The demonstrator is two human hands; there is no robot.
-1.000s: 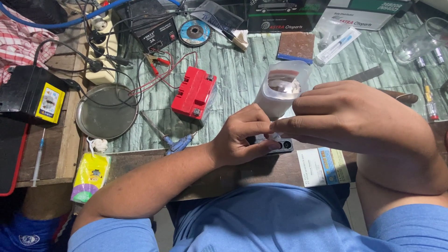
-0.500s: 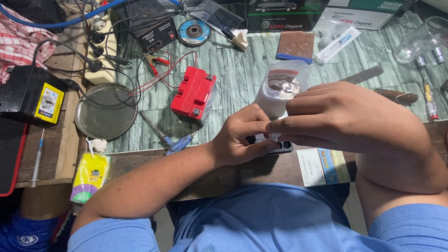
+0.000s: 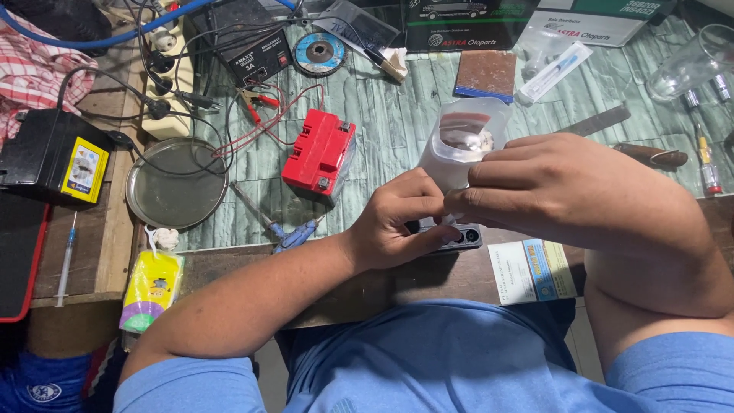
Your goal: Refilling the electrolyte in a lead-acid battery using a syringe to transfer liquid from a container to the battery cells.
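A clear plastic bag [image 3: 462, 145] stands open-mouthed between two bare hands above the near edge of the table [image 3: 397, 122], something small and pale lying inside it that cannot be made out. The left hand [image 3: 397, 222] and the right hand [image 3: 558, 187] each have their grip pinched on the bag's lower end, thumbs and forefingers meeting close together. The film looks thin, soft and light, likely slippery and easily torn, so the pinched corner or the rim seems the safest place to take hold. Just below the fingers lies a small black part with round holes [image 3: 459, 237], partly hidden. Further out on the green-patterned table sit a red battery [image 3: 319, 151], a round metal tray [image 3: 176, 182] holding nothing visible, a blue-handled screwdriver [image 3: 284, 233], and a syringe in its wrapper [image 3: 552, 73]. A tipped clear glass [image 3: 688, 65] at the far right appears empty, and a black charger [image 3: 256, 50] trails red clip leads [image 3: 256, 103]
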